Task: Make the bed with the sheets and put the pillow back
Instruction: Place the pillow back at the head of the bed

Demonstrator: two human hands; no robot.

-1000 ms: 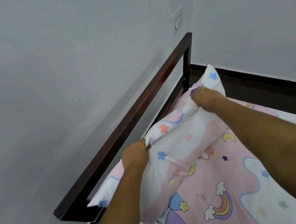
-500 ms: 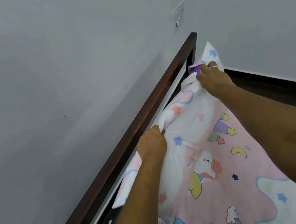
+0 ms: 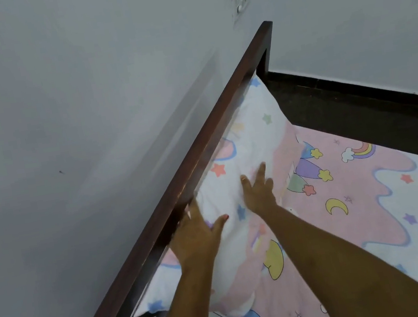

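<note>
At the head of the bed, the pillow (image 3: 252, 129) leans against the dark wood headboard (image 3: 226, 120), on top of the pink sheet (image 3: 373, 200) w/ stars & rainbows. Its long side runs along the headboard, from low and near on the left up to the far corner on the right.

Both hands are flat on it. The L hand (image 3: 196, 233) has straight fingers pressed on the near part, right by the headboard, thumb out to the side. The R hand (image 3: 258, 191) has its fingers spread on the middle of the pillow. Neither one grabs or pinches anything; they just press.

So the pillow is right under both hands & goes on past them both ways. The far end is up ahead of the R hand, near the dark floor (image 3: 345, 109) at the corner. The near end sticks out below & left of the L hand.

My guess: the pillow is about in its place, & what's left is a pat or a push to make it sit even. R hand is closer for the far end, L hand for the near end. A push should go toward the headboard, not along it, or the pillow may slide crooked.
</note>
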